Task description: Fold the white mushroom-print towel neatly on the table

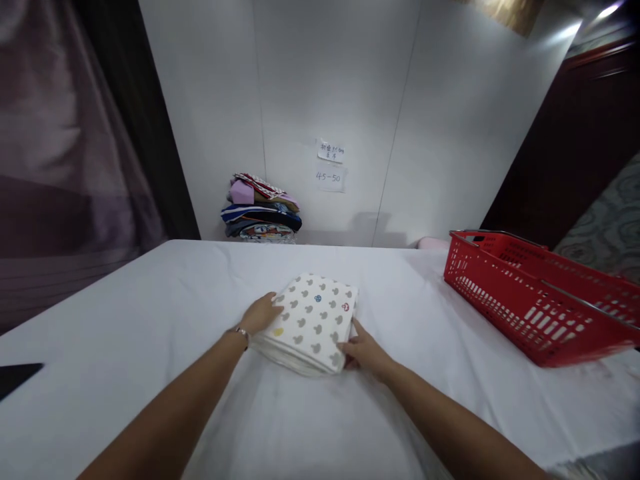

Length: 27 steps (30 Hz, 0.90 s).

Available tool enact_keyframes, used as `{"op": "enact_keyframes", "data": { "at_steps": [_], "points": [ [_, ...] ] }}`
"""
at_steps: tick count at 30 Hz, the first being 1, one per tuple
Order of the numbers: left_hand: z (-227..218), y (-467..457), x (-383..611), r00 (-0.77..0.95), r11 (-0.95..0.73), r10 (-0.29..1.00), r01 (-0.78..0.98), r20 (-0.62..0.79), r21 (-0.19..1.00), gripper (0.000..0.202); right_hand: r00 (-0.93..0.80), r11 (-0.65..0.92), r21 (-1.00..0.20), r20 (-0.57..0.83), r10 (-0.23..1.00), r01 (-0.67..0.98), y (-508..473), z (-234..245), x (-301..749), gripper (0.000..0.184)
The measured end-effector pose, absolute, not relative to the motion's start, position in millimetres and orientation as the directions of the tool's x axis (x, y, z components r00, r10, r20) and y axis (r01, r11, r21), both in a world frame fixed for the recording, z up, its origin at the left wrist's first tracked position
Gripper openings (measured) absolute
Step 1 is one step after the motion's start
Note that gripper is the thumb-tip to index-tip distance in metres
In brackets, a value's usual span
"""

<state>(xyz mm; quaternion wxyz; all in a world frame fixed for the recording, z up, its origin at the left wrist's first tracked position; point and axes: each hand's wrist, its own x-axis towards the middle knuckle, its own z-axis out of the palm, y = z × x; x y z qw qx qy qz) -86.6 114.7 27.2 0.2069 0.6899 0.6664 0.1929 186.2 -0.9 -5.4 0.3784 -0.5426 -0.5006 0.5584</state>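
A folded white cloth point(313, 317), printed with grey shapes and a few coloured ones, lies in the middle of the white-covered table. Its layers show along the near edge. My left hand point(261, 313) holds its left side, with the fingertips partly on top. At the right near corner, my right hand point(363, 350) grips the edge, thumb on top and some fingers hidden beneath. Whether the cloth is a garment or a blanket I cannot tell.
To the right stands a red plastic basket point(493, 293) with perforated sides. A stack of folded fabrics point(263, 210) rises beyond the table's far edge, against the white wall. Two paper notes point(330, 178) hang there. A dark flat object point(17, 379) lies at the left edge.
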Motion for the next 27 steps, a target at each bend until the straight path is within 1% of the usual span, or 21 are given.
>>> {"op": "enact_keyframes", "data": {
  "at_steps": [1,2,3,5,7,9,10,12,13,15,17,19,21,23,25,26,27],
  "points": [
    [32,117,-91,0.033,-0.010,0.999,0.864,-0.036,0.504,0.041,-0.157,-0.211,-0.972,-0.226,0.961,0.103,-9,-8,183,0.097],
    [36,116,-92,0.035,-0.014,0.999,0.888,-0.036,0.460,0.041,-0.142,-0.210,-0.971,-0.225,0.964,0.112,-13,-9,184,0.098],
    [38,112,-91,0.043,-0.038,0.999,0.905,0.000,0.425,0.040,-0.088,-0.206,-0.969,-0.219,0.972,0.136,-14,-10,187,0.097],
    [38,94,-80,0.135,-0.188,0.978,0.904,0.160,0.384,0.039,0.078,-0.210,-0.956,-0.198,0.977,0.205,-4,-9,202,0.087],
    [32,65,-62,0.295,-0.397,0.904,0.845,0.309,0.357,0.039,0.182,-0.229,-0.943,-0.188,0.965,0.242,17,-4,221,0.071],
    [22,33,-42,0.418,-0.547,0.821,0.772,0.390,0.324,0.043,0.234,-0.221,-0.939,-0.160,0.959,0.262,42,4,237,0.058],
    [17,18,-34,0.484,-0.611,0.776,0.736,0.405,0.291,0.046,0.246,-0.216,-0.938,-0.149,0.958,0.272,54,9,243,0.054],
    [6,-7,-19,0.591,-0.701,0.698,0.681,0.406,0.214,0.059,0.245,-0.206,-0.934,-0.135,0.960,0.293,79,15,246,0.051],
    [1,-15,-13,0.610,-0.713,0.683,0.677,0.401,0.184,0.064,0.234,-0.200,-0.932,-0.131,0.963,0.303,91,17,245,0.051],
    [-6,-24,-5,0.623,-0.709,0.682,0.691,0.383,0.138,0.064,0.205,-0.189,-0.928,-0.127,0.971,0.321,112,17,239,0.052],
    [-9,-25,-1,0.622,-0.693,0.696,0.712,0.357,0.111,0.058,0.171,-0.185,-0.924,-0.133,0.976,0.334,127,15,233,0.053],
    [-8,-21,-5,0.628,-0.686,0.706,0.721,0.327,0.098,0.056,0.143,-0.188,-0.919,-0.146,0.979,0.348,133,13,228,0.051],
    [-3,-14,-20,0.643,-0.693,0.704,0.716,0.302,0.089,0.059,0.122,-0.194,-0.912,-0.160,0.980,0.362,125,11,227,0.046],
    [4,-5,-46,0.677,-0.718,0.682,0.691,0.278,0.080,0.062,0.110,-0.204,-0.903,-0.175,0.978,0.378,103,7,228,0.042],
    [9,2,-79,0.715,-0.752,0.652,0.653,0.251,0.091,0.060,0.088,-0.208,-0.898,-0.189,0.978,0.389,72,2,231,0.042],
    [10,5,-96,0.719,-0.754,0.652,0.649,0.238,0.103,0.058,0.071,-0.207,-0.896,-0.195,0.978,0.393,55,-1,232,0.043],
    [12,5,-111,0.709,-0.738,0.673,0.664,0.212,0.124,0.057,0.012,-0.168,-0.907,-0.178,0.984,0.387,39,-4,233,0.045]
  ]
}}
